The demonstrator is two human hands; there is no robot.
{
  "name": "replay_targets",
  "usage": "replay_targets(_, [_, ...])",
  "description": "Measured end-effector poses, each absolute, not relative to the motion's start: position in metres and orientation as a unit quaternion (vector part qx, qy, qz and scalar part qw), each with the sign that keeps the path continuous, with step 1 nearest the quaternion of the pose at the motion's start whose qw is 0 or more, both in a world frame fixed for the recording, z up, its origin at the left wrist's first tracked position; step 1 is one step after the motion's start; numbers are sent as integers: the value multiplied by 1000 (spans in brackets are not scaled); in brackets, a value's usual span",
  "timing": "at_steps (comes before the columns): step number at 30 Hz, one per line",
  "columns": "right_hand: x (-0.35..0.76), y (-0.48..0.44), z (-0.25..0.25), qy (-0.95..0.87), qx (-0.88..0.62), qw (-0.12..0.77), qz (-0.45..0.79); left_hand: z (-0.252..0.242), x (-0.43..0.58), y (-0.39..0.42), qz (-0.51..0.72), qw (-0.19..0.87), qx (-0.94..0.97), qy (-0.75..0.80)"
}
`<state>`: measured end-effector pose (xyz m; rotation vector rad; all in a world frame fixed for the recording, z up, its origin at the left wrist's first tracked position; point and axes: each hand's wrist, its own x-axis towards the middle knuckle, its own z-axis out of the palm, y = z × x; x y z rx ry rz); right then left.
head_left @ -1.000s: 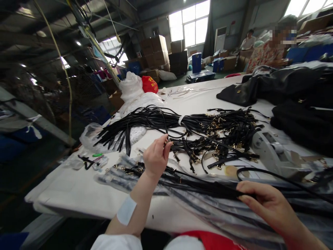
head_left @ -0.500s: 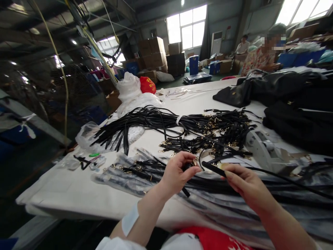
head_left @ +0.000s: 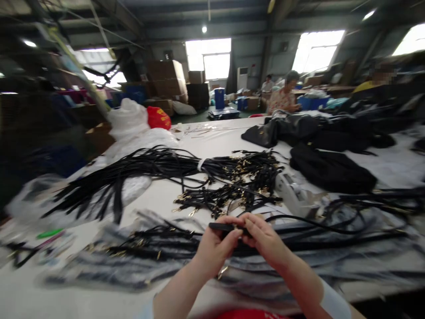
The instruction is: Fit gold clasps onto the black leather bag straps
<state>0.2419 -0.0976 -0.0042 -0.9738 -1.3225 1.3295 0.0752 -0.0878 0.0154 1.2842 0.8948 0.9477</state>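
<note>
My left hand [head_left: 215, 246] and my right hand [head_left: 267, 239] meet over the near part of the table, fingertips close together. Both pinch a black strap [head_left: 219, 227], whose flat end sticks out past my left fingers. A gold clip [head_left: 222, 271] hangs just below my left hand. Under and around my hands lie black straps with gold hardware in clear plastic sleeves [head_left: 109, 277]. Further back is a long bundle of black straps [head_left: 159, 161], bound by a white band [head_left: 201, 164], with a heap of gold clips [head_left: 244, 166] at its right end.
A white tape dispenser [head_left: 292, 195] stands right of the heap. Black bags [head_left: 332, 170] cover the table's right rear. A green item [head_left: 49, 233] lies at the left, with a red bag [head_left: 158, 118] by white plastic behind. A person [head_left: 282, 98] sits across the table.
My hands have come together, and the strap end now reaches across my left fingers. The camera view has turned to the right.
</note>
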Motion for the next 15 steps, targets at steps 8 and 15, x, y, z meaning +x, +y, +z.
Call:
replay_targets(8, [229,-122,27,-781,-414,448,137,2,83,-76,351,392,759,384])
replay_targets(15, [270,-132,40,-572,-493,638,152,27,91,-79,237,445,754,420])
